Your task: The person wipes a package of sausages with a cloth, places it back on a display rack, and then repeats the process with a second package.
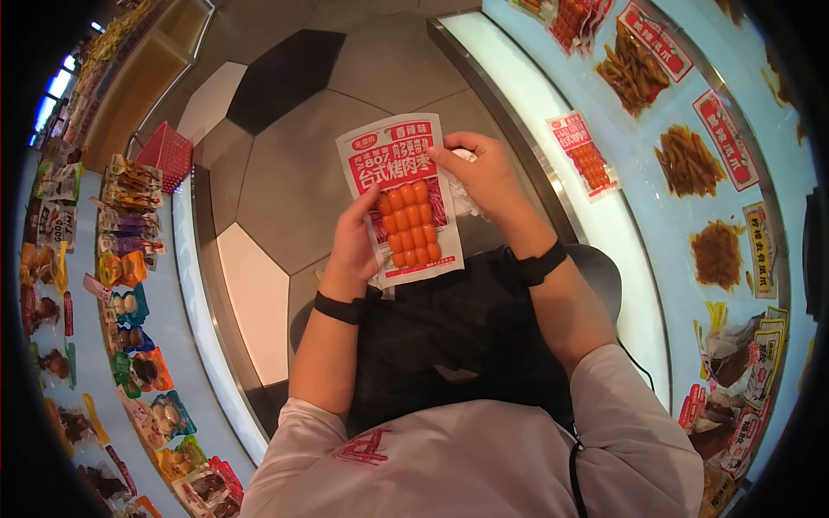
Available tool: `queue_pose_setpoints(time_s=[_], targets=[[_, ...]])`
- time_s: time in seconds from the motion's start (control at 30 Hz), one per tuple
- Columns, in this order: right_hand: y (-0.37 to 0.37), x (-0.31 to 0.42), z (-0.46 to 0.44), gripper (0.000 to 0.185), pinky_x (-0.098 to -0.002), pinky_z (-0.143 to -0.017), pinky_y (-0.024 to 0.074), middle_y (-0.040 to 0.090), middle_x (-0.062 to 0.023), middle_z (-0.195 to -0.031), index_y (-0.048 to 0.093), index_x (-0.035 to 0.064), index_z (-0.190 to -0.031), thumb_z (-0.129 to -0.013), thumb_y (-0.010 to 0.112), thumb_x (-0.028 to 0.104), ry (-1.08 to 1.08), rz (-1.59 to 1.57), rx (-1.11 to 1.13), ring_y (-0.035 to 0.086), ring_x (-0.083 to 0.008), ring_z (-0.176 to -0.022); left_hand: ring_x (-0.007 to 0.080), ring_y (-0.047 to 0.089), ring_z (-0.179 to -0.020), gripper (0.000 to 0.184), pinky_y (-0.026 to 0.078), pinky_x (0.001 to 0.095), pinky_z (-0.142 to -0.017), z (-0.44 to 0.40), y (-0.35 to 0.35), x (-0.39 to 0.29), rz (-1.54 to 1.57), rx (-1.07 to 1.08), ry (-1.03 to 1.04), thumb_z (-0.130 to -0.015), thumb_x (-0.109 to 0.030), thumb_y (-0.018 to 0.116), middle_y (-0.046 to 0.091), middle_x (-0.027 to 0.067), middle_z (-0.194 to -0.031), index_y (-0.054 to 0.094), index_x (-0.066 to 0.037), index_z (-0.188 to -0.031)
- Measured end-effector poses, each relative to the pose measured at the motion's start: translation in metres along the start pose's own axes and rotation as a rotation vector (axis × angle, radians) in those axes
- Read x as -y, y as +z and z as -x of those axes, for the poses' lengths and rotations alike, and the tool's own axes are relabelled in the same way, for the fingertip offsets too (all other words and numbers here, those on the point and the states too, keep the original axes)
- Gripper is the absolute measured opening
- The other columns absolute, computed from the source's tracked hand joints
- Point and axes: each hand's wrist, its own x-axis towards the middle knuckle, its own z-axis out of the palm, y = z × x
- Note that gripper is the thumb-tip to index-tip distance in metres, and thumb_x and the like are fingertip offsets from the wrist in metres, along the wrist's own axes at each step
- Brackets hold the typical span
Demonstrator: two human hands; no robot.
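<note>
A red and white sausage packet [401,160] is upright in front of my body, its clear window showing rows of small orange-red sausages. My left hand [352,242] is closed on its left edge, thumb on the front and fingers hidden behind. At the upper right corner, my right hand [485,177] pinches the packet between thumb and fingers. Crumpled whitish material [464,200] shows between the packet and my right palm; what it is I cannot make out. Both wrists wear black bands.
A similar sausage packet [585,155] lies on the lit ledge [617,263] at right. Beyond it, the sloping display holds several snack packs [691,160]. More colourful packs [129,229] line the left display, near a red basket [168,155]. A dark seat [602,274] is beneath me.
</note>
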Motion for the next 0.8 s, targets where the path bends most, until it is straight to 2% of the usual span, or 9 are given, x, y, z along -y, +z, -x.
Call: queue_pose_setpoints(time_s=[0.13,0.17,0.27,0.37,0.47,0.5,0.6,0.7,0.8], targets=[[-0.009,0.003,-0.006,0.023,-0.0231,-0.065,0.0490,0.068,-0.0030,-0.076,0.069,-0.0006,-0.084,-0.091,0.071,0.021,0.021,-0.157,-0.283,0.061,-0.0078,-0.069,0.0286,0.064,-0.114,0.049,0.051,0.0414,-0.100,-0.003,0.010,-0.003,0.005,-0.058,0.095,-0.103,-0.038,0.041,0.062,0.0164,-0.127,0.052,0.001,-0.131],[-0.011,0.007,-0.005,0.022,-0.0231,-0.066,0.0495,0.067,-0.0041,-0.077,0.067,-0.0002,-0.086,-0.094,0.066,0.020,-0.017,-0.172,-0.301,0.060,-0.0083,-0.069,0.0289,0.063,-0.114,0.051,0.050,0.0415,-0.101,-0.004,0.011,-0.003,0.013,-0.071,0.118,-0.104,-0.040,0.039,0.062,0.0164,-0.128,0.052,0.001,-0.131],[-0.006,0.019,0.001,0.014,-0.0253,-0.073,0.0507,0.069,-0.0077,-0.091,0.065,-0.0005,-0.096,-0.096,0.059,0.012,-0.031,-0.417,-0.215,0.063,-0.0089,-0.080,0.0294,0.059,-0.120,0.061,0.046,0.0423,-0.106,-0.004,0.012,-0.005,0.058,0.012,0.154,-0.102,-0.051,0.039,0.059,0.0169,-0.132,0.050,0.000,-0.134],[0.006,0.016,0.009,0.018,-0.0315,-0.083,0.0512,0.067,-0.0125,-0.105,0.058,-0.0008,-0.109,-0.094,0.052,0.007,-0.088,-0.425,0.053,0.065,-0.0169,-0.095,0.0310,0.055,-0.126,0.072,0.042,0.0431,-0.109,-0.006,0.003,-0.003,0.108,0.038,0.135,-0.101,-0.060,0.033,0.054,0.0177,-0.139,0.046,0.000,-0.139],[0.023,0.004,0.018,0.026,-0.0370,-0.092,0.0486,0.065,-0.0163,-0.111,0.052,-0.0005,-0.116,-0.090,0.052,0.005,-0.325,0.144,0.087,0.063,-0.0287,-0.107,0.0322,0.050,-0.131,0.079,0.038,0.0434,-0.112,-0.004,0.003,-0.002,0.104,-0.014,0.148,-0.099,-0.064,0.029,0.050,0.0181,-0.144,0.044,0.000,-0.142],[0.026,0.007,0.020,0.035,-0.0400,-0.094,0.0479,0.064,-0.0178,-0.110,0.050,-0.0012,-0.122,-0.088,0.056,0.006,-0.369,0.261,0.080,0.062,-0.0378,-0.106,0.0324,0.050,-0.131,0.079,0.038,0.0434,-0.112,-0.005,0.005,-0.002,0.093,-0.029,0.162,-0.099,-0.064,0.029,0.049,0.0181,-0.144,0.044,0.000,-0.142],[0.031,-0.003,0.019,0.041,-0.0407,-0.094,0.0485,0.063,-0.0178,-0.109,0.050,-0.0006,-0.126,-0.086,0.058,0.004,-0.597,0.500,-0.061,0.062,-0.0390,-0.104,0.0326,0.048,-0.133,0.080,0.037,0.0436,-0.113,-0.004,0.010,-0.003,0.072,-0.051,0.197,-0.099,-0.065,0.028,0.048,0.0182,-0.145,0.042,0.000,-0.143],[0.032,-0.008,0.021,0.041,-0.0426,-0.092,0.0494,0.063,-0.0163,-0.107,0.056,0.0012,-0.125,-0.084,0.059,0.003,-0.576,0.519,-0.104,0.061,-0.0391,-0.102,0.0327,0.047,-0.134,0.081,0.036,0.0442,-0.114,-0.002,0.011,-0.003,0.074,-0.015,0.212,-0.100,-0.066,0.025,0.047,0.0182,-0.146,0.041,0.000,-0.144],[0.033,-0.008,0.023,0.034,-0.0433,-0.089,0.0497,0.062,-0.0149,-0.108,0.063,0.0023,-0.116,-0.082,0.059,0.001,-0.484,0.497,0.054,0.061,-0.0382,-0.100,0.0327,0.046,-0.135,0.082,0.036,0.0445,-0.114,0.000,0.010,-0.002,0.092,0.055,0.213,-0.099,-0.067,0.025,0.045,0.0180,-0.147,0.039,-0.001,-0.145]])
